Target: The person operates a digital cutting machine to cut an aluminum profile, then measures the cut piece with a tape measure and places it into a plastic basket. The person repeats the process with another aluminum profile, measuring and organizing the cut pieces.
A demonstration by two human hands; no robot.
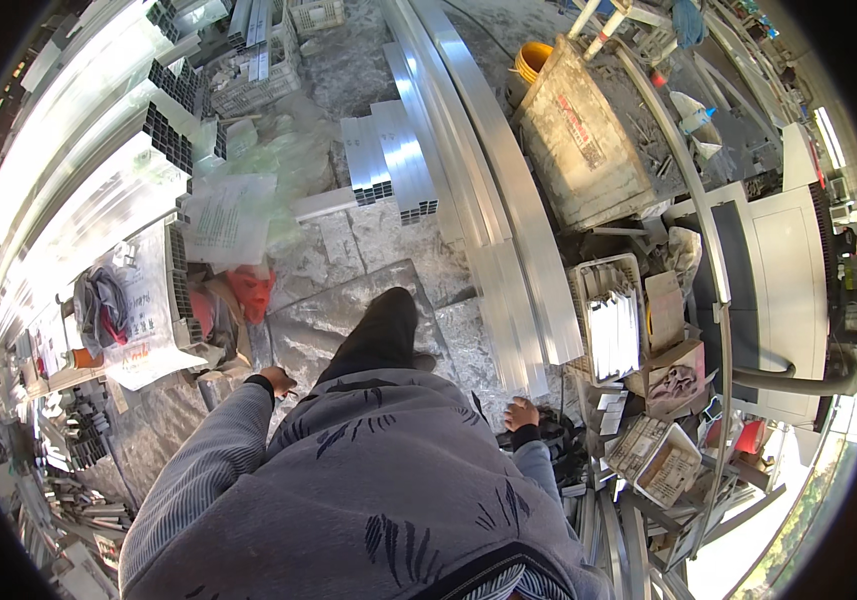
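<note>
My left hand [279, 380] hangs beside my left hip with its fingers curled in, and nothing shows in it. Out past my right hip, my right hand [521, 413] is loosely closed too, no object visible in its fingers. One dark trouser leg [376, 335] is stretched forward over a worn grey floor plate [318, 315]. A red plastic bag [251, 290] lies ahead of the left hand. Closest to the right hand are long silver metal profiles [515, 330] running away from me, and a dark bundle [560, 440] that I cannot make out.
Stacked square tubes [163, 145] line the left side, with a paper sheet [228, 215] beside them. Shorter tube bundles [388, 155] lie ahead. To the right stand a white crate [608, 320], a dirty plastic basket [653, 460], a metal-framed cart [583, 140] and a yellow bucket [532, 62].
</note>
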